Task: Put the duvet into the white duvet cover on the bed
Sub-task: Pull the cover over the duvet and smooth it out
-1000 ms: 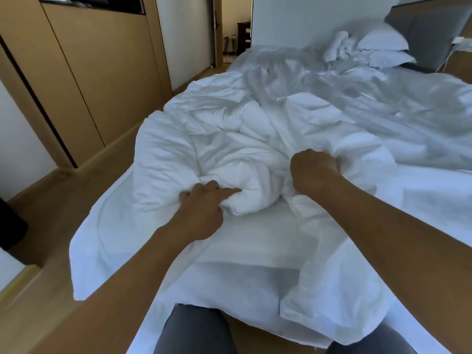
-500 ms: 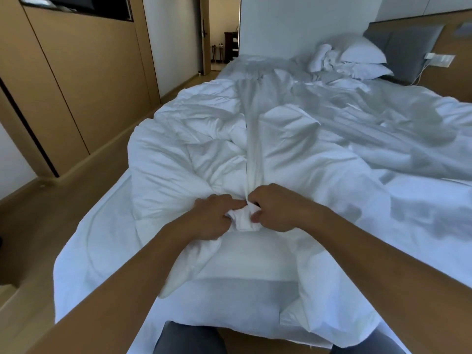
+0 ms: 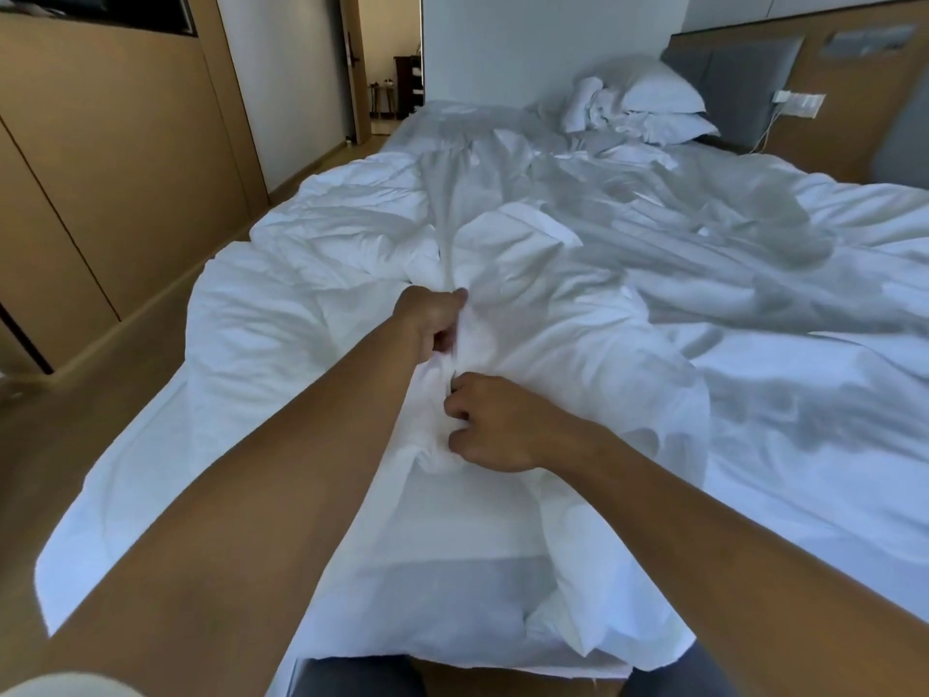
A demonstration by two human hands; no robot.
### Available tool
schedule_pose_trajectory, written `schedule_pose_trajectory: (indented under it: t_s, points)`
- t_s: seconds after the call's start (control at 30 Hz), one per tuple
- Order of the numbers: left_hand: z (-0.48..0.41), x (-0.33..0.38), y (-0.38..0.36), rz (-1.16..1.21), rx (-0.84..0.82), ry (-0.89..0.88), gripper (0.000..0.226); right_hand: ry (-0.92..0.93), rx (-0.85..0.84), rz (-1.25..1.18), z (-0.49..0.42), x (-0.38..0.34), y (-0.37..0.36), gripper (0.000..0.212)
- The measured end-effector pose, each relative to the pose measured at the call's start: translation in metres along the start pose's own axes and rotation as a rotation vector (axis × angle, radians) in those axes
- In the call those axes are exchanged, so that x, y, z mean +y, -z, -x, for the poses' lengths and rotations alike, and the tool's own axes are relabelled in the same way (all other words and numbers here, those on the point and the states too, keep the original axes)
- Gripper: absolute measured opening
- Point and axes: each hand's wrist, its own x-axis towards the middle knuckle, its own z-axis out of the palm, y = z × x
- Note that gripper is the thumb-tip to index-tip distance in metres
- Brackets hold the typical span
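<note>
Left hand [image 3: 433, 324] and right hand [image 3: 495, 425] both grip bunched cover [image 3: 467, 354] mid-frame, duvet [image 3: 311, 294] on bed [image 3: 829, 445].

On my feed two white pillows [image 3: 658, 90] lie stacked at the far right, against a grey padded headboard [image 3: 734, 78]; a crumpled white cloth [image 3: 588, 105] sits just beside them on the left; a pale switch plate [image 3: 802, 104] is fixed to the wooden panel right of the headboard, with a thin cable [image 3: 764, 135] hanging from it; along the left I see a tall wooden wardrobe [image 3: 110, 158] standing on a wooden floor [image 3: 100, 410]; beyond it an open doorway [image 3: 389, 57], where I make out dark furniture [image 3: 407, 83], too small to tell what.
</note>
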Motion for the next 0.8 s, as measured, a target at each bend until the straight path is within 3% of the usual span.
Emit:
schedule_pose_trajectory:
  t_s: [0.13, 0.23, 0.3, 0.37, 0.43, 0.5, 0.53, 0.6, 0.63, 0.67, 0.73, 0.8]
  points:
    - [0.002, 0.005, 0.020, 0.260, -0.211, 0.155, 0.029, -0.013, 0.041, -0.059, 0.001, 0.000, 0.001, 0.034]
    - [0.001, 0.003, 0.054, 0.458, -0.252, 0.124, 0.033, -0.045, 0.091, -0.050, -0.002, 0.004, 0.004, 0.037]
    - [-0.001, -0.006, 0.090, 0.625, -0.174, 0.119, 0.040, -0.046, 0.135, 0.009, -0.006, 0.000, 0.005, 0.034]
    - [-0.004, -0.023, 0.120, 0.603, 0.013, 0.148, 0.029, -0.026, 0.129, 0.175, -0.013, -0.013, 0.002, 0.010]
    - [-0.007, -0.040, 0.126, 0.535, 0.099, 0.170, 0.028, -0.052, 0.047, 0.296, -0.015, -0.033, -0.002, 0.021]
    - [-0.007, -0.048, 0.113, 0.470, 0.068, 0.150, 0.025, -0.004, 0.034, 0.233, -0.013, -0.056, 0.000, 0.018]
    - [-0.006, -0.048, 0.105, 0.430, 0.039, 0.142, 0.021, 0.031, 0.104, 0.163, -0.008, -0.067, 0.007, 0.013]
    - [-0.001, -0.044, 0.093, 0.387, 0.000, 0.111, 0.013, 0.084, 0.463, 0.107, -0.012, -0.070, 0.029, 0.011]
    - [0.001, -0.042, 0.089, 0.396, -0.021, 0.091, 0.013, 0.050, 0.611, 0.190, -0.017, -0.063, 0.043, 0.015]
    - [0.002, -0.040, 0.087, 0.417, -0.058, 0.068, 0.015, -0.054, 0.657, 0.292, -0.023, -0.049, 0.056, 0.023]
    - [0.010, -0.036, 0.084, 0.437, -0.188, 0.024, 0.021, -0.377, 0.415, 0.461, -0.028, -0.017, 0.071, 0.037]
    - [0.023, -0.034, 0.079, 0.363, -0.337, 0.006, 0.033, -0.537, 0.204, 0.470, -0.029, 0.009, 0.060, 0.029]
